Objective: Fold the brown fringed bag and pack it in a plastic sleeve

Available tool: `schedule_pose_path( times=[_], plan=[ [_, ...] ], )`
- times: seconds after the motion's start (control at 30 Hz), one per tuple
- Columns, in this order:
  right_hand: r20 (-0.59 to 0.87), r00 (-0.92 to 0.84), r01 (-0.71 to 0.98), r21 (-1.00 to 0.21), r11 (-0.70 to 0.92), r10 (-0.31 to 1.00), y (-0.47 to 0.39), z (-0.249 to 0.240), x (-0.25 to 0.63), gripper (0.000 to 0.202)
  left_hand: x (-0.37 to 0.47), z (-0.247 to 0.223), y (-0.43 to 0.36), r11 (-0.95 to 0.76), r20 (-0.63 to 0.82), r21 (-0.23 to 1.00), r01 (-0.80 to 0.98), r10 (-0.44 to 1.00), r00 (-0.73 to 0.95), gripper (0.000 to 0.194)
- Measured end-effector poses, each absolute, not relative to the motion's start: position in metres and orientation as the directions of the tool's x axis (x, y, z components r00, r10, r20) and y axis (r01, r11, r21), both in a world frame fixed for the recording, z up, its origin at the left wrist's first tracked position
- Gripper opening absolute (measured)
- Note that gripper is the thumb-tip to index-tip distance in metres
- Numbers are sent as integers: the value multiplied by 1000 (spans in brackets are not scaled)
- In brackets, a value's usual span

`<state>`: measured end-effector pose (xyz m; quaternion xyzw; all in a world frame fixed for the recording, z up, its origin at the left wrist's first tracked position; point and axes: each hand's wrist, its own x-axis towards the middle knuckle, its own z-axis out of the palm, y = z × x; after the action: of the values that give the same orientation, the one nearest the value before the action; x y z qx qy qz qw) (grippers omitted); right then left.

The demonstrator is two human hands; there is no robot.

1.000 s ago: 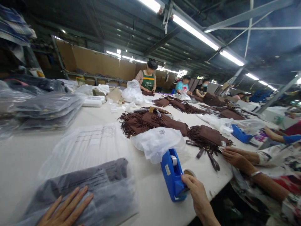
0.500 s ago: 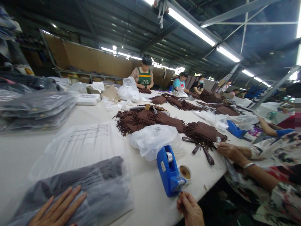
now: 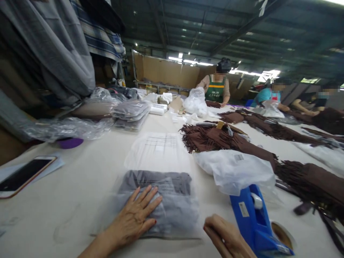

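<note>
A dark folded item in a clear plastic bag (image 3: 177, 211) lies on the white table, its printed flap spread out away from me. My left hand (image 3: 137, 213) rests flat on the bag with its fingers spread. Just right of the bag's edge is my right hand (image 3: 223, 233), its fingers pinched together; anything between them is too small to make out. The blue tape dispenser (image 3: 248, 218) stands beyond my right hand, with a roll of tape (image 3: 282, 234) beside it.
A phone (image 3: 27, 175) lies at the left. Stacked bagged items (image 3: 130, 113) sit farther back. Brown fringed bags (image 3: 223, 139) and a white plastic bag (image 3: 236, 168) cover the right side. A person in a green apron (image 3: 215, 89) works across the table, with others at the right.
The view has turned left, bringing the phone into sight. My right hand has moved from the dispenser's front end toward the bagged item. My left hand remains on the bag.
</note>
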<state>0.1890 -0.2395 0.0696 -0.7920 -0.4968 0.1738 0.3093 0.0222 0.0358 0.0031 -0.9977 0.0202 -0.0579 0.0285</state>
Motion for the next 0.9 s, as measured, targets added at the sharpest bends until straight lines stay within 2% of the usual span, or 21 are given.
schedule_pose_path(
  times=[0.1, 0.2, 0.33, 0.43, 0.53, 0.6, 0.67, 0.7, 0.73, 0.77, 0.83, 0.9],
  plan=[
    [-110, 217, 836, -492, -243, 970, -179, 88, 214, 25, 21, 3, 35, -999, 91, 18, -28, -26, 996, 67],
    [-239, 99, 882, -428, -196, 966, -136, 78, 233, 17, 21, 5, 33, -997, 91, 71, -24, -18, 996, 67],
    [-320, 119, 870, -423, -254, 940, -103, 51, 250, 14, 22, 7, 32, -995, 84, 94, -25, -18, 996, 68],
    [-316, 275, 835, -391, -388, 908, -101, 41, 267, 23, 22, 6, 33, -996, 84, 80, -26, -19, 996, 68],
    [-214, 487, 777, -336, -532, 847, -120, 42, 282, 23, 21, 2, 35, -998, 113, 57, -34, -27, 993, 66],
    [-104, 614, 731, -297, -614, 782, -140, 44, 276, 20, 20, -1, 35, -998, 139, 43, -37, -31, 990, 65],
    [64, 667, 724, -293, -625, 743, -156, 41, 253, 27, 20, -3, 35, -998, 151, 48, -39, -31, 988, 65],
    [163, 647, 753, -294, -589, 745, -161, 37, 236, 29, 21, -3, 34, -998, 149, 57, -39, -30, 988, 66],
    [322, 560, 826, -290, -483, 763, -164, 30, 218, 28, 21, -2, 33, -997, 142, 69, -36, -26, 990, 67],
    [448, 428, 904, -226, -363, 785, -164, 22, 200, 26, 22, 0, 32, -996, 132, 82, -32, -21, 991, 67],
    [550, 208, 969, -6, -245, 809, -160, 1, 170, 40, 23, 5, 31, -994, 97, 107, -27, -17, 995, 68],
    [550, 145, 957, 134, -258, 823, -156, -19, 153, 58, 21, 10, 35, -990, 48, 132, -41, -34, 998, 68]
  ],
)
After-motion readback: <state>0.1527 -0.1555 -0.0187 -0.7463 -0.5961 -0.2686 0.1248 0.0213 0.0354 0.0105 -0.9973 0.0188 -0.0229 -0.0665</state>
